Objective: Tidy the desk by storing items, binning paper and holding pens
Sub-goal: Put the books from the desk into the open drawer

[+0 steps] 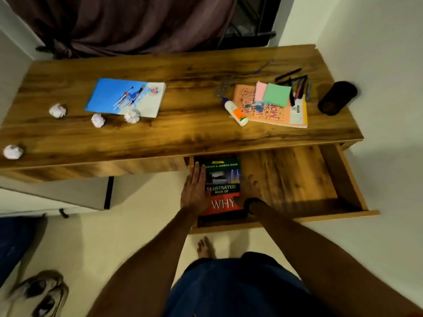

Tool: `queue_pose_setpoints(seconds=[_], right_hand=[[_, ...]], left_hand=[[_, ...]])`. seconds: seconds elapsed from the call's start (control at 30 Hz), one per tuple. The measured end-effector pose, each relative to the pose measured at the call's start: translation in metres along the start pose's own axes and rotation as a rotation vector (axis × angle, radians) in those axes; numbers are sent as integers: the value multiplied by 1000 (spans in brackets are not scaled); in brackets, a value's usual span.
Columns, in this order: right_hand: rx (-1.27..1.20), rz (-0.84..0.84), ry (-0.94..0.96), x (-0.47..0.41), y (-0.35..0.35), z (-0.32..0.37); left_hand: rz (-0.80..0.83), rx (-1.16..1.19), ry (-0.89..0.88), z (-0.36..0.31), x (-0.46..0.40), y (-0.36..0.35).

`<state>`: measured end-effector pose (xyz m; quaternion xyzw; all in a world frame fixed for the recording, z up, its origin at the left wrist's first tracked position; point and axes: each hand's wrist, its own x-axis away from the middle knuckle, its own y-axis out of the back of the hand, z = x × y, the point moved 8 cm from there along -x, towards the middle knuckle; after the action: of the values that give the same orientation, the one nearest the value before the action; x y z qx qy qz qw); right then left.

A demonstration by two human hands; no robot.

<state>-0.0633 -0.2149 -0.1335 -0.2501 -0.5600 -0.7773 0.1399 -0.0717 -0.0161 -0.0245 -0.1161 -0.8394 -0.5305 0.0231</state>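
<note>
One book (220,188) lies stored in the open drawer (297,179) under the desk (183,133), flat left hand (194,191) and blurred, seemingly spread right hand (250,188) flanking it; above the drawer, paper balls (57,110), pens (297,85) and notebooks (272,108) remain.

white walls (366,30), purple curtain (128,24), pale floor (142,202)
</note>
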Motion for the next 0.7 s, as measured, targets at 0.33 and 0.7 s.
queue_pose_setpoints(seconds=[0.33, 0.7], right_hand=[[26, -136, 319, -15, 154, 107], [-368, -557, 205, -61, 256, -16]], left_hand=[[248, -31, 117, 10, -115, 17], [258, -70, 140, -74, -162, -17]])
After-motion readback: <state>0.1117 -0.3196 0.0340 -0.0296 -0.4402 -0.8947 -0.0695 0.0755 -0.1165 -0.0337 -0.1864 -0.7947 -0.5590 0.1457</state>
